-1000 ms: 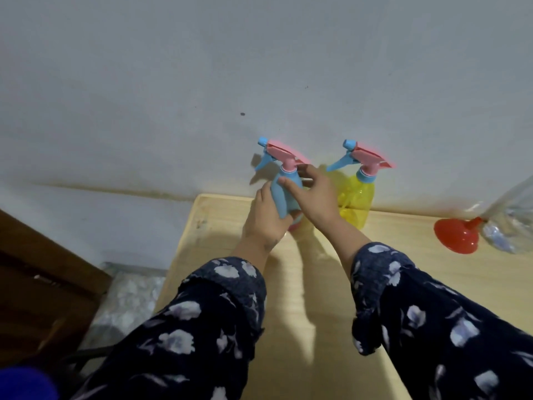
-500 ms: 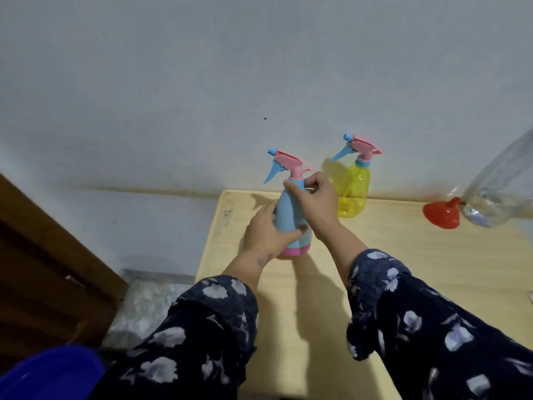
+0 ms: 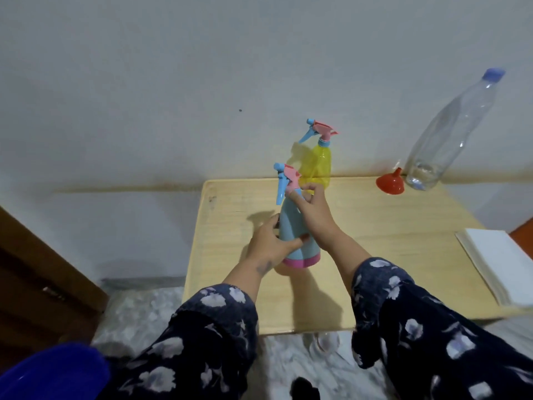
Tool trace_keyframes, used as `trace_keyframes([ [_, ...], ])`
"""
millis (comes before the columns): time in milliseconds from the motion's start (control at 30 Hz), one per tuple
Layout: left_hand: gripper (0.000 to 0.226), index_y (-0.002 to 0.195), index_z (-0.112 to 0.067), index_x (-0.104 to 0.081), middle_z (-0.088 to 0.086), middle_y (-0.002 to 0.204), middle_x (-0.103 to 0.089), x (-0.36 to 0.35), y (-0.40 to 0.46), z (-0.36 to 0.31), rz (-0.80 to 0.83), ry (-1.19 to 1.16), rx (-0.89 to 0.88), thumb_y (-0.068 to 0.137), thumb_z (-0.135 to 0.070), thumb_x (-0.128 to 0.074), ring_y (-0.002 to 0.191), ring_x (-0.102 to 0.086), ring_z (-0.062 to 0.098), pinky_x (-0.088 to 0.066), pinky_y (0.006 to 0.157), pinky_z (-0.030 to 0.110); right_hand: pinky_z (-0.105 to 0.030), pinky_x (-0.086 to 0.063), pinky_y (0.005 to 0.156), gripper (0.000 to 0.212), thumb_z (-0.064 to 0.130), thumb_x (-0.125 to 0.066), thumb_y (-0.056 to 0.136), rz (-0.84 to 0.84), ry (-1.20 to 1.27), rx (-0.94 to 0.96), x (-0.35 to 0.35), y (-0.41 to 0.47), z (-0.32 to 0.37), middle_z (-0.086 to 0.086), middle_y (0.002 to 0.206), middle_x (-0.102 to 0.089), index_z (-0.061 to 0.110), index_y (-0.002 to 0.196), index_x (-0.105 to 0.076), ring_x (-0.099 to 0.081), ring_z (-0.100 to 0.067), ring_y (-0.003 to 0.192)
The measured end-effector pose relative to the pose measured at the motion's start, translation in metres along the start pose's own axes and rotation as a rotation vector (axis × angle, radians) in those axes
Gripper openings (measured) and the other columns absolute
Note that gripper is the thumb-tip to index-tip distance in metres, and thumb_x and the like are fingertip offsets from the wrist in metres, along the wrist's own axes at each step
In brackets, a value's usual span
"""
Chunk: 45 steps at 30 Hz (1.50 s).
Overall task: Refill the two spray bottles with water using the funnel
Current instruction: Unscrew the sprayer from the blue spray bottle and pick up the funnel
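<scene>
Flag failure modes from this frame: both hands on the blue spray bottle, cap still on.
1. The left hand holds the blue plastic spray bottle with pink base low on the body while the right hand works at the neck; if the cap sticks, the bottle could slip or tip.
2. The yellow translucent spray bottle stands right behind; a jerk might knock it over.
3. The red plastic funnel and clear plastic water bottle sit at the far right, so reaching them could be awkward.

Can't see the neck of the blue spray bottle (image 3: 290,226), covered by the right hand (image 3: 313,215). Lower side hidden behind the left hand (image 3: 269,243). Paper stack (image 3: 501,261) cut off at the right edge. Blue tub (image 3: 52,373) chopped by the bottom corner. Can't tell the water level in the clear bottle (image 3: 450,131).
</scene>
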<state>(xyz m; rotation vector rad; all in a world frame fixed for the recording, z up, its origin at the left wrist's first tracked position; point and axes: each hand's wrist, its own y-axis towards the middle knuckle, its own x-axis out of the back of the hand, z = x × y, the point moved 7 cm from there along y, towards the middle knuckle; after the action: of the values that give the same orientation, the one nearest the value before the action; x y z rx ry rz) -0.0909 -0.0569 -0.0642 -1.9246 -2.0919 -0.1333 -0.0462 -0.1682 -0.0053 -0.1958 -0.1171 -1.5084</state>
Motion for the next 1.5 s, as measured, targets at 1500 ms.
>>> trace_keyframes([
  [1500,0.080,0.135,-0.022,-0.043,-0.001,0.125,-0.053,-0.130,-0.031,-0.025,-0.329,0.315,0.014,0.068,-0.038,-0.083,0.111,-0.053,0.020,-0.042,0.079,0.029,-0.034,-0.048,0.073,0.023,0.028,-0.057,0.090,-0.182,0.037,0.131,0.175,0.027,0.005,-0.005,0.084,-0.066,0.013,0.107,-0.060,-0.062,-0.016,0.076],
])
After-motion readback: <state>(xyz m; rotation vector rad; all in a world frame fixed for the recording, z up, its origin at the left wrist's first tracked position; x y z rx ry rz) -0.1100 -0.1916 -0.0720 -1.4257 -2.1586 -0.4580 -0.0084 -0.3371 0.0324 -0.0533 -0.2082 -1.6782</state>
